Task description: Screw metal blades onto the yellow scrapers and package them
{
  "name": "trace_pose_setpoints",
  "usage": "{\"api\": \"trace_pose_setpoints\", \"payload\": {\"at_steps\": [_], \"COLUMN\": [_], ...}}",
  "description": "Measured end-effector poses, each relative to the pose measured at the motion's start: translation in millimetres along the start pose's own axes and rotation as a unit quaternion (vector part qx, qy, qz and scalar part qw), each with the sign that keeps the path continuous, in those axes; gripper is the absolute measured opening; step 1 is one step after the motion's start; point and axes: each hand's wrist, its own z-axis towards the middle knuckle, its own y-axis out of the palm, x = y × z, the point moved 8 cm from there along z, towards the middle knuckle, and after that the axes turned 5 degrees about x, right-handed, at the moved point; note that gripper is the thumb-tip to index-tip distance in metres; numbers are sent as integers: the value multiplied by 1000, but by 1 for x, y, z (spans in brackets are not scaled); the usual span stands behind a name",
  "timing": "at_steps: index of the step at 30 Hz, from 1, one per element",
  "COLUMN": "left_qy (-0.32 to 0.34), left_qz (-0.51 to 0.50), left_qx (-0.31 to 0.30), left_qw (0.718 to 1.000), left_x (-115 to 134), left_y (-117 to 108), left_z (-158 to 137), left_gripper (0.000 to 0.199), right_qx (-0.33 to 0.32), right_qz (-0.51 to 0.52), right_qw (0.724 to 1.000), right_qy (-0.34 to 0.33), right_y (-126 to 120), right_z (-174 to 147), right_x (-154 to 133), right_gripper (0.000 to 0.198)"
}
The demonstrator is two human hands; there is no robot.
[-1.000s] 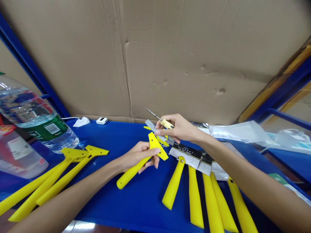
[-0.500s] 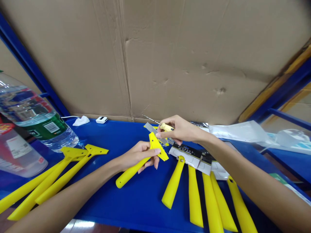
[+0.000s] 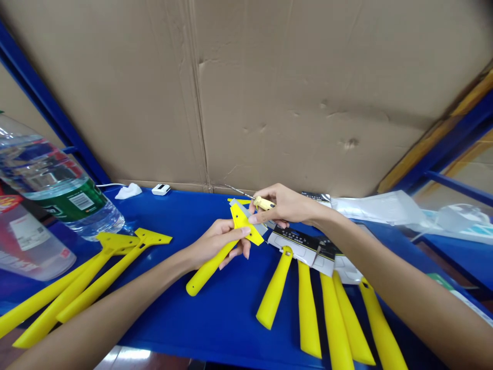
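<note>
My left hand is closed round a yellow scraper, its wide head tilted up toward my right hand. Small screw holes show in the head. Along the head's far edge lies a grey metal blade, partly hidden behind it. My right hand grips a screwdriver with a pale yellow handle, its thin shaft pointing up and left. The right fingertips also press on the blade at the scraper head. Another yellow piece lies just behind, mostly covered.
Several yellow scrapers with packaged heads lie at the right on the blue table. More bare yellow scrapers lie at the left, beside a large water bottle. A cardboard wall stands behind; plastic bags lie back right.
The scraper in my left hand has moved slightly up and left at its head. The blade, apart from it before, is now against the head. My right hand has barely moved.
</note>
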Motion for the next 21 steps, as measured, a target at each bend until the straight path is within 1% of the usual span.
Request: {"api": "trace_pose_setpoints", "payload": {"at_steps": [3,7,11,16,21], "left_qy": [-2,6,14,18,31], "left_qz": [-1,-25,-42,-66,-80], "left_qx": [-3,-10,-7,4,0], "left_qw": [1000,1000,999,998,996], "left_x": [2,10,16,15,18], "left_y": [1,7,10,7,6], "left_z": [-1,-2,-2,-1,-1], "left_gripper": [49,50,49,46,42], "right_qx": [4,-9,-12,-13,-9], "right_qz": [11,24,32,44,59], "right_qw": [1000,999,999,999,998], "right_qy": [5,19,20,23,28], "right_y": [-1,1,1,3,4], "right_z": [-1,-2,-1,-1,1], "right_x": [1,2,2,3,5], "right_gripper": [35,40,40,40,38]}}
